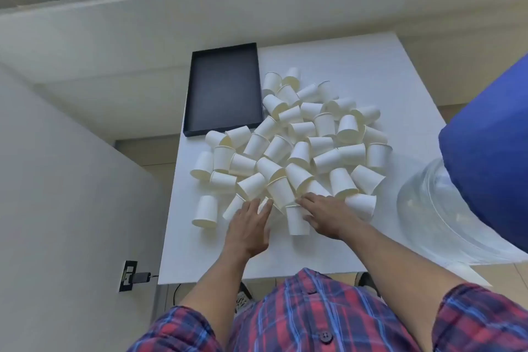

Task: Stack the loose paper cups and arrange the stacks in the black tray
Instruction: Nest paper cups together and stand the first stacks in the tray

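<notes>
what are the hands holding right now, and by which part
Nothing is clearly held. The left hand lies open, fingers straight, on the cups at the pile's near edge. The right hand rests over one cup; whether it grips cannot be told.

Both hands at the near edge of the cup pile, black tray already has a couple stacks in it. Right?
Not quite. The head view shows the black tray holding no cups. Both the left hand and right hand are at the near edge of the cup pile.
</notes>
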